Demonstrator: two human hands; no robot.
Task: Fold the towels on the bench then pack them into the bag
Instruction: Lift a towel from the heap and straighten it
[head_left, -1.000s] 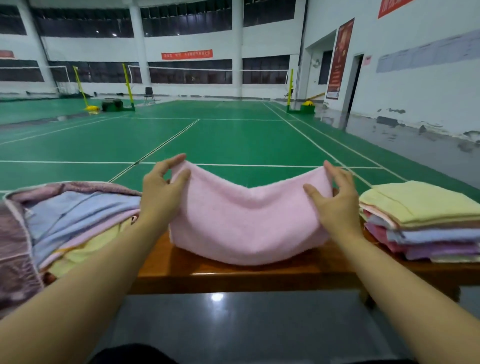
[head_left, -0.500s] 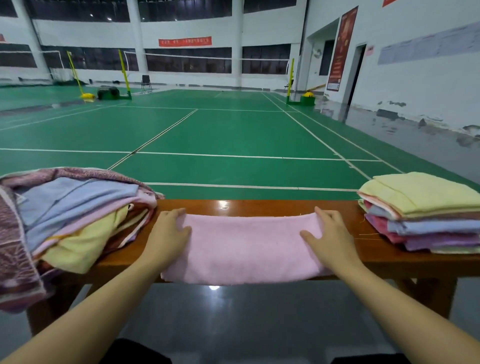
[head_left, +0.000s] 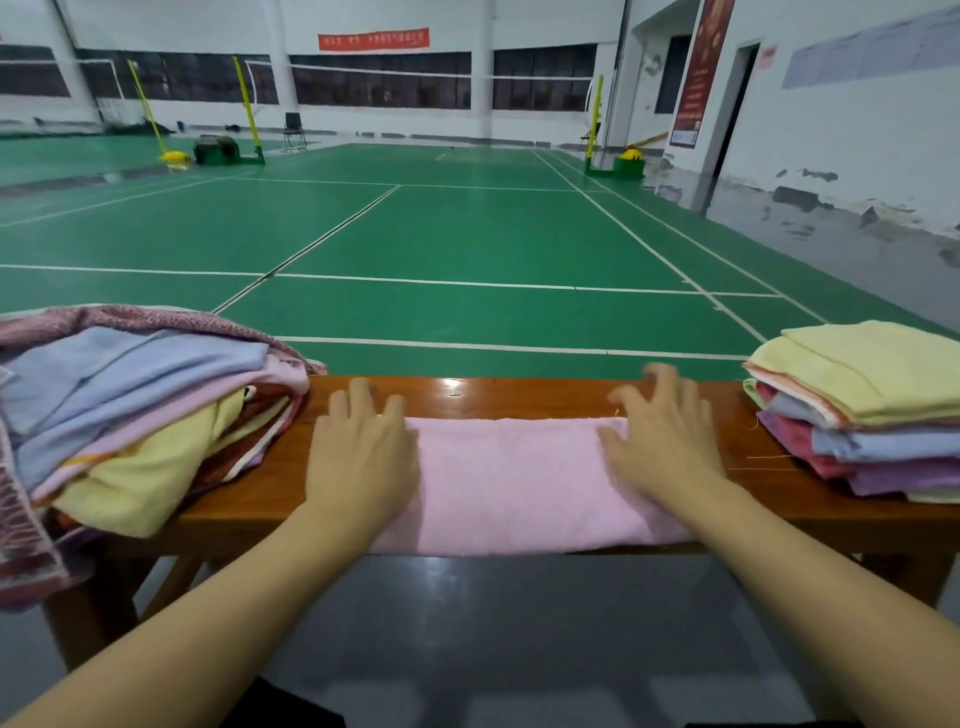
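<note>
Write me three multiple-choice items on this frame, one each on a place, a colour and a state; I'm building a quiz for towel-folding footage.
1. Where does the neat stack of folded towels sit?
A. on the bench's right end
B. on the floor
C. on the court

2. What colour is the towel under the hands?
A. blue
B. pink
C. yellow

3. How do the hands lie?
A. both curled into fists
B. flat with straight fingers on the towel
C. lifted clear above it

Answers:
1 A: the stack rests on the wooden bench at its right end, across from the loose pile on the left end.
2 B: the pink towel lies folded along the middle of the bench.
3 B: the left hand and right hand press down on the towel's two ends with spread fingers.
</note>
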